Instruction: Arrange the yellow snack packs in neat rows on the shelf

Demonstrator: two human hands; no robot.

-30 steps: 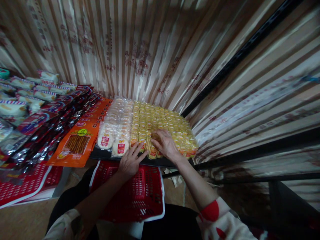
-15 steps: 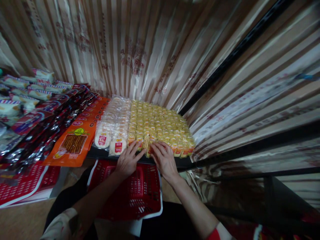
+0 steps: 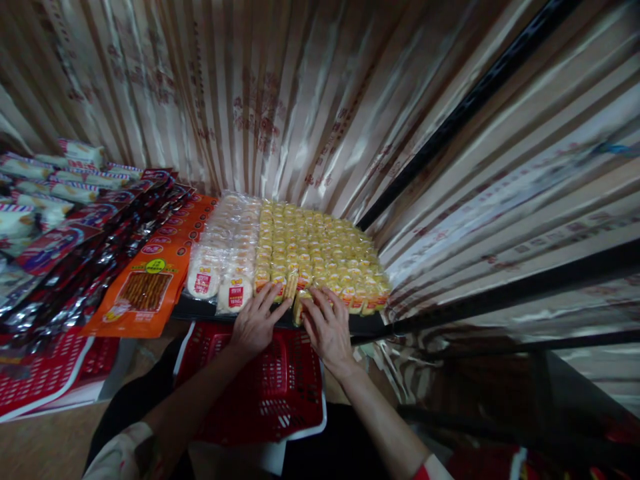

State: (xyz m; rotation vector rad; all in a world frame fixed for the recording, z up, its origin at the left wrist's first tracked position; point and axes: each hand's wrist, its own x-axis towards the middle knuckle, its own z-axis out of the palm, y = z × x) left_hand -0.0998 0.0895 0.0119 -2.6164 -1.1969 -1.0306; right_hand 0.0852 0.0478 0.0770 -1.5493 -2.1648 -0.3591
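My left hand point(image 3: 254, 327) is spread at the yellow packs point(image 3: 320, 247) just beyond it — right hand point(image 3: 327, 328) curled at one nearer pack point(image 3: 298, 309) between them, can't tell if pinching.

Small yellow-wrapped snack packs point(image 3: 325, 250) fill close-set rows on a black shelf point(image 3: 367, 325).
Each pack is golden-yellow under clear, glossy film, and the nearest ones show orange-red printing on the faces turned to the front (the lettering is too small to read). They are ranged one behind another, in touching lines that run from near the shelf's front edge toward the back. Near the front, one narrow-side pack point(image 3: 292, 285) shows its slim flank instead of a printed face. Just to its right, a front pack point(image 3: 299, 308) sits forward of the row at the shelf's edge, partly covered by the right hand point(image 3: 329, 331).
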